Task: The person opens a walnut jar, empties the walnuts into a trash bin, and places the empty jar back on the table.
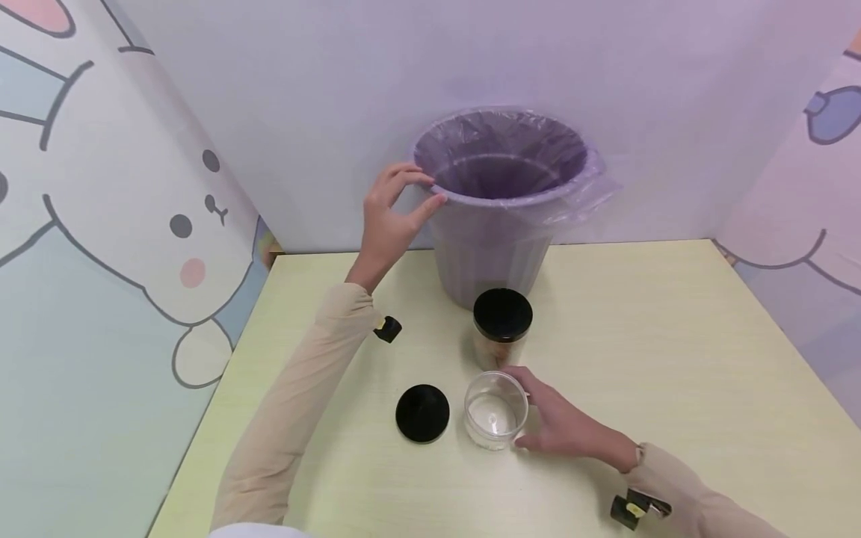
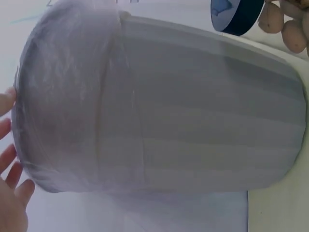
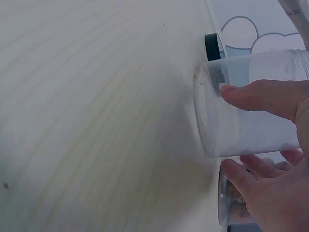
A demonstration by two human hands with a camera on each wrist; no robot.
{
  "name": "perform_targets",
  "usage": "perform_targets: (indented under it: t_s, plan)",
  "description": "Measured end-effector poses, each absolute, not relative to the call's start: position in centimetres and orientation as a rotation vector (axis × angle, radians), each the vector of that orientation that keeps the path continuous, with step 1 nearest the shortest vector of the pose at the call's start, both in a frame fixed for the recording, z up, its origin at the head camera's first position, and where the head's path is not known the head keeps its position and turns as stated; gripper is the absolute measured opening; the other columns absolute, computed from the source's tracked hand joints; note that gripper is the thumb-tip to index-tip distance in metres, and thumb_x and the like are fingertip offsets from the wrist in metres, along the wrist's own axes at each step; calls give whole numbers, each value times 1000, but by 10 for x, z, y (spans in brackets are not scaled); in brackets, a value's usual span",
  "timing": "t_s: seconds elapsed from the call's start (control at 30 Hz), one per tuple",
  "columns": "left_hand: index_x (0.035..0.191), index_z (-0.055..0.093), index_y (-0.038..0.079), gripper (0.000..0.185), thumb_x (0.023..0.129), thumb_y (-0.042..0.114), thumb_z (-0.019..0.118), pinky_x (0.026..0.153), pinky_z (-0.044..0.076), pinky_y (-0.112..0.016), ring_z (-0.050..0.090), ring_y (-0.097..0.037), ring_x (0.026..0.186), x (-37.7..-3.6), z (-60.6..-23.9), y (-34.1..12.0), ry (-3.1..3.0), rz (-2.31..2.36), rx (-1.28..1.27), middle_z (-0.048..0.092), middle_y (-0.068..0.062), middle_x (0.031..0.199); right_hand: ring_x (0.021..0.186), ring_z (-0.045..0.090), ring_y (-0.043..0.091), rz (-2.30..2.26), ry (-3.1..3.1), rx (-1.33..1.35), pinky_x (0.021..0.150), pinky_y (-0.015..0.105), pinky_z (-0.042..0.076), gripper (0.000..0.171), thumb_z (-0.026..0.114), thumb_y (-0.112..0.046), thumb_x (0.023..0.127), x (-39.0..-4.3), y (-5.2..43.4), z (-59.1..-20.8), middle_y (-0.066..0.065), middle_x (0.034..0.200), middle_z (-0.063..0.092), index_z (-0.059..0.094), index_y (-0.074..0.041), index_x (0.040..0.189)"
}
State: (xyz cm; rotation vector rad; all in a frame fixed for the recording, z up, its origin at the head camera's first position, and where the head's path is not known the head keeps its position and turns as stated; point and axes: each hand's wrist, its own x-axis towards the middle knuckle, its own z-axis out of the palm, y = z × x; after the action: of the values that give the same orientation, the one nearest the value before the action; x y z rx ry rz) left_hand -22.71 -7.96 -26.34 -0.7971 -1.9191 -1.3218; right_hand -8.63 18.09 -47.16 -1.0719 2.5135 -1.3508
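A purple bin (image 1: 491, 246) lined with a thin plastic bag stands at the table's back; it fills the left wrist view (image 2: 193, 111). My left hand (image 1: 430, 188) pinches its left rim, thumb outside, fingers (image 2: 9, 159) curled at the edge. My right hand (image 1: 528, 407) grips an empty clear jar (image 1: 494, 411) upright on the table, thumb and fingers round its wall (image 3: 260, 70). The right hand (image 3: 229, 128) shows this closely. A loose black lid (image 1: 422, 413) lies just left of the jar, also in the right wrist view (image 3: 214, 46).
A second jar with a black lid (image 1: 502, 325) and brownish contents stands between the bin and the clear jar, close to both (image 3: 231, 208) (image 2: 285, 29). The pale yellow table (image 1: 673, 359) is boxed in by walls with cartoon rabbits on the left, back and right.
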Motion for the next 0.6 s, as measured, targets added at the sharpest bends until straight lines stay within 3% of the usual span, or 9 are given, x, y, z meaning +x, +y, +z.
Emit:
perform_targets:
  t_s: [0.2,0.37,0.6]
  plan:
    - [100,64,-9,26,78,-2,75,98,40,-36,50,-25,111,-217,-267,-80,-1950,-1396,-687,57,-21,112,114,55,30,-1499,2402,-1029,90,38,48,85,77,13,62,-90,192,-465,10,130,50,35,1,135]
    - [106,62,-8,28,80,-2,71,94,44,-45,51,-14,110,-210,-270,-84,-1978,-1530,-657,54,-20,116,107,57,33,-1640,2389,-905,85,42,50,69,75,12,70,-91,202,-463,18,120,54,38,6,128]
    - [110,59,-8,32,81,-2,71,91,45,-50,51,-33,109,-195,-271,-84,-2020,-1557,-714,55,-18,113,104,59,31,-1743,2442,-741,82,41,52,62,77,3,75,-94,211,-459,22,116,55,40,3,125]
